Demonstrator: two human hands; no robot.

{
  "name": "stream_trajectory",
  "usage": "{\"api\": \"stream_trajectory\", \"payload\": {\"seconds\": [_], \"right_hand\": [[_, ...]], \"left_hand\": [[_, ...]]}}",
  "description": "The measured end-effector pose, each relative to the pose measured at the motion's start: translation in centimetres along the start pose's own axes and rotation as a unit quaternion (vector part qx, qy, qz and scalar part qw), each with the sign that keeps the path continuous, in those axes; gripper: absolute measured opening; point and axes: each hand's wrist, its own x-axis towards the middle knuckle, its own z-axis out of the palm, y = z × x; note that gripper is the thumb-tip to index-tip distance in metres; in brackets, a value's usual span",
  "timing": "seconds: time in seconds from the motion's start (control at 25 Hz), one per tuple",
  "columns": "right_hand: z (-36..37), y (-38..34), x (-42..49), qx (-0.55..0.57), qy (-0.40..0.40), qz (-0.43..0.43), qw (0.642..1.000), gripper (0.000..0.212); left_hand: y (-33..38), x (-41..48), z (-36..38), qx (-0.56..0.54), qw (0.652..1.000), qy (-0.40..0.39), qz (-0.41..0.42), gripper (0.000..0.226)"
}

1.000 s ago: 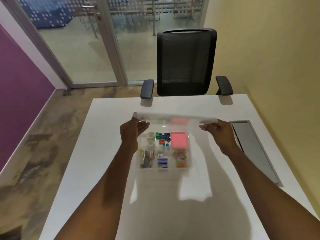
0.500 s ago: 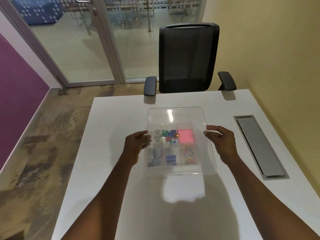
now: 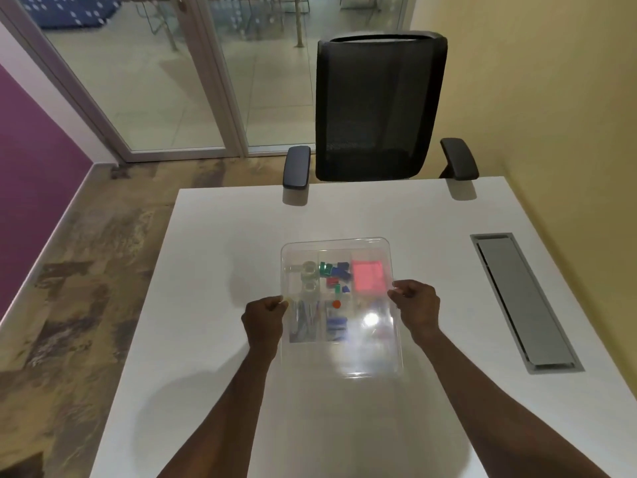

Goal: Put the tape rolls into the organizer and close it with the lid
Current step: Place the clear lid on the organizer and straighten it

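Both hands pinch clear lid (image 3: 344, 353) edges over organizer (image 3: 310, 334): left hand (image 3: 263, 322), right hand (image 3: 417, 307), fingers curled.

An office meeting room: a white desk (image 3: 213, 270) with a grey cable-access hatch (image 3: 524, 301) set into its top, 1 black mesh-backed swivel chair (image 3: 379, 98) with armrests drawn up on the far side, and glass partition doors (image 3: 144, 70) in aluminium frames giving onto a neighbouring room of tables and chairs.
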Motion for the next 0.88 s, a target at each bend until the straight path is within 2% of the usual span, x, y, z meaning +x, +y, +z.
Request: {"api": "stream_trajectory", "payload": {"seconds": [0.16,0.4,0.68,0.76,0.88], "right_hand": [[1.5,0.8,1.1,-0.055,0.003,0.027,0.998,0.022],[3.4,1.0,3.2,-0.101,-0.005,0.051,0.994,0.022],[3.7,0.5,4.5,-0.165,-0.009,0.017,0.986,0.026],[3.9,-0.1,5.1,-0.168,-0.006,0.001,0.986,0.027],[4.3,-1.5,6.6,-0.161,-0.008,-0.025,0.987,0.033]], "left_hand": [[-0.7,0.3,1.7,0.062,0.998,0.012,0.005,0.025],[-0.9,1.4,4.1,0.096,0.994,0.054,-0.006,0.020],[-0.2,1.9,5.3,0.121,0.990,0.070,0.001,0.020],[0.1,1.6,5.4,0.114,0.991,0.069,-0.018,0.018],[0.2,-0.2,5.6,0.086,0.991,0.050,-0.092,0.015]]}}
